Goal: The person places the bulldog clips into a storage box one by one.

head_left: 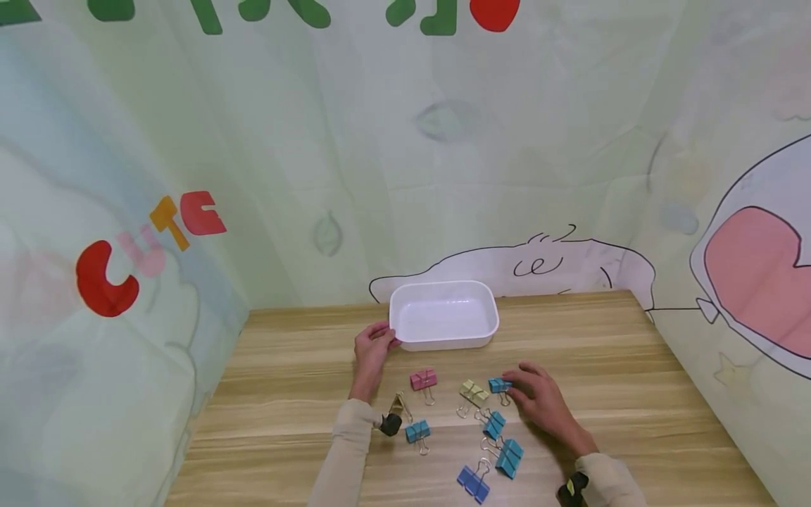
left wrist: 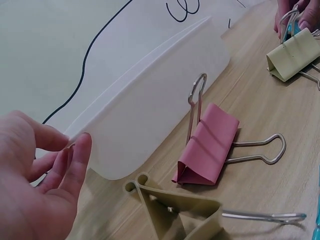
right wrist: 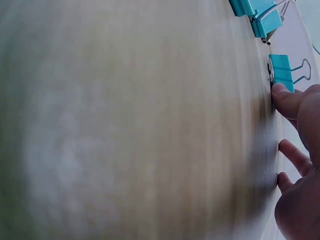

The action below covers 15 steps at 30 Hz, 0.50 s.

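At the tray's near left corner, my left hand point(head_left: 372, 346) pinches the rim of a white plastic tray point(head_left: 446, 345), thumb and fingertips on its edge in the left wrist view. My right hand point(head_left: 543, 400) holds a small teal binder clip point(right wrist: 281, 69) between thumb and fingers, low over the table. Left of that clip lies a pale yellow binder clip point(head_left: 474, 393). A pink binder clip point(left wrist: 209, 145) and an olive-gold binder clip point(left wrist: 180, 212) lie nearest the left hand. The inside of the tray shows no clips.
More clips lie on the wood-grain table point(head_left: 304, 366): a teal clip point(head_left: 417, 431) on the left, two teal clips point(head_left: 510, 458) toward the right, and a dark blue clip point(head_left: 474, 484) nearest me. A printed cloth backdrop point(head_left: 380, 176) rises behind the table's back edge.
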{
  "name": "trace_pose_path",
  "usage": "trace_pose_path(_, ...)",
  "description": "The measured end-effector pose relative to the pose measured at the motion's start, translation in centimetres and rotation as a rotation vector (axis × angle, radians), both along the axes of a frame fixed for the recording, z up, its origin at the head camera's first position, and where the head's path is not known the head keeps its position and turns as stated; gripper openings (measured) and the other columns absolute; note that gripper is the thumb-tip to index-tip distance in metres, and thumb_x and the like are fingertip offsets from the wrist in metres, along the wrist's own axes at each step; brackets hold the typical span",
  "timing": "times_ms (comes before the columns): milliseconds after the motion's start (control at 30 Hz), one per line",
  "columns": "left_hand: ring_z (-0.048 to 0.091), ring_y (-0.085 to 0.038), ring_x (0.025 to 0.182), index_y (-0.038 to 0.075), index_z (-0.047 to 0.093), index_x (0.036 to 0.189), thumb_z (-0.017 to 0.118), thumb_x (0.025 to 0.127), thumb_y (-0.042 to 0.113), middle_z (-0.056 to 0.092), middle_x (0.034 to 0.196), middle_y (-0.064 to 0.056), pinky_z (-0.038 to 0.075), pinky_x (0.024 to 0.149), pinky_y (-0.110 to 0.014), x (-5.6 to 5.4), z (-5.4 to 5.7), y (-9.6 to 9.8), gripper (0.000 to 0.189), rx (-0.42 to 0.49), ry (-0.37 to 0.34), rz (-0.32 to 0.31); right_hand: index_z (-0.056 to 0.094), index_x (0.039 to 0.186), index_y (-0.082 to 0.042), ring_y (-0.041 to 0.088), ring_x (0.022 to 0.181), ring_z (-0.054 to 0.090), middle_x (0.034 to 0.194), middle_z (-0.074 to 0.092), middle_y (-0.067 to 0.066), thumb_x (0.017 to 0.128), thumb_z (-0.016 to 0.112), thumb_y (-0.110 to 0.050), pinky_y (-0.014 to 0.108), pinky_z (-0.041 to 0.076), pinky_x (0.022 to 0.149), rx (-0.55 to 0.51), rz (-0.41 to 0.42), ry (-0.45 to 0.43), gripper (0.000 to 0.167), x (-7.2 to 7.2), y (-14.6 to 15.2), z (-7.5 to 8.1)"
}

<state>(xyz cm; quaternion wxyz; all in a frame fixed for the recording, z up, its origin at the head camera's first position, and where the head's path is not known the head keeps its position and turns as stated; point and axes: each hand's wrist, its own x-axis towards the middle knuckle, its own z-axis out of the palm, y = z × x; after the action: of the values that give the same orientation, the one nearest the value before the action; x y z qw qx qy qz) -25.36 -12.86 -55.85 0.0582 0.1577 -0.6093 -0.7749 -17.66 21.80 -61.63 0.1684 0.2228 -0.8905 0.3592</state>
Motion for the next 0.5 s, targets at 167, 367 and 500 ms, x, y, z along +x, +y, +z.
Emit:
trace_pose_path(167, 0.069, -0.026, 0.087, -0.018, 0.059, 0.126, 0.063, 0.096, -0.011, 0.062, 0.112, -0.025, 0.066, 0.086, -0.036, -0.01, 0.16, 0.03, 0.031, 0.002, -0.009, 0.002, 0.079, 0.109, -0.006, 0.045, 0.118, 0.060, 0.111, 0.076, 0.008, 0.079, 0.084, 0.007, 0.070, 0.051, 0.098, -0.006, -0.010, -0.007, 0.033, 0.12, -0.10, 0.14)
trace_pose_path(367, 0.069, -0.023, 0.082, -0.019, 0.058, 0.124, 0.062, 0.095, -0.013, 0.062, 0.114, -0.030, 0.067, 0.082, -0.035, -0.06, 0.13, 0.08, 0.030, 0.016, 0.013, 0.000, 0.079, 0.109, -0.006, 0.045, 0.118, 0.061, 0.111, 0.076, 0.008, 0.079, 0.084, 0.007, 0.070, 0.050, 0.100, -0.004, -0.007, -0.030, 0.033, 0.13, -0.13, 0.30)
trace_pose_path(500, 0.068, -0.021, 0.080, -0.020, 0.058, 0.124, 0.062, 0.095, -0.013, 0.063, 0.111, -0.029, 0.067, 0.079, -0.032, -0.15, -0.01, 0.05, 0.030, 0.019, 0.017, 0.006, 0.079, 0.108, -0.006, 0.044, 0.116, 0.062, 0.111, 0.075, 0.009, 0.077, 0.085, 0.007, 0.069, 0.051, 0.098, -0.006, 0.006, -0.026, 0.033, 0.13, -0.08, 0.45)
